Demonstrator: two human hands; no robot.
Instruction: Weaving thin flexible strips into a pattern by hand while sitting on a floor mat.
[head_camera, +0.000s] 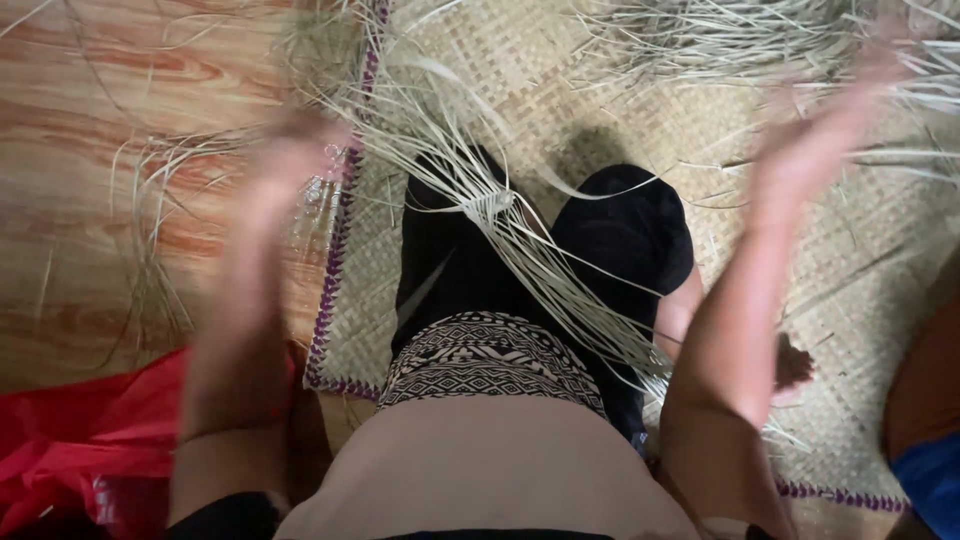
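You sit on a woven mat (560, 90) with both arms raised and apart, a bundle of pale straw strands (520, 260) running across your lap over dark trousers (450, 270). Your left hand (290, 160) hovers above the mat's purple-stitched edge (335, 270), blurred, and whether its grip is wide or closed on strands cannot be told. Your right hand (820, 140) is lifted over the far side of the mat, fingers looking spread and loose, though blur leaves its grip just as uncertain; thin strands lie close by it. Judging by the small knotted start (490, 205) where the strands meet near your knee, the weaving looks barely begun: one short plaited patch is done, and the long loose lengths fanning toward your right hip remain unworked. More loose straw (730, 35) is heaped at the mat's top, and stray strands (150, 230) trail onto the wooden floor (110, 110) to your left. Red cloth (80, 430) crowds your left elbow, and another person's leg (925, 400) sits at the right edge, so open room lies mainly ahead, over the mat between your hands.
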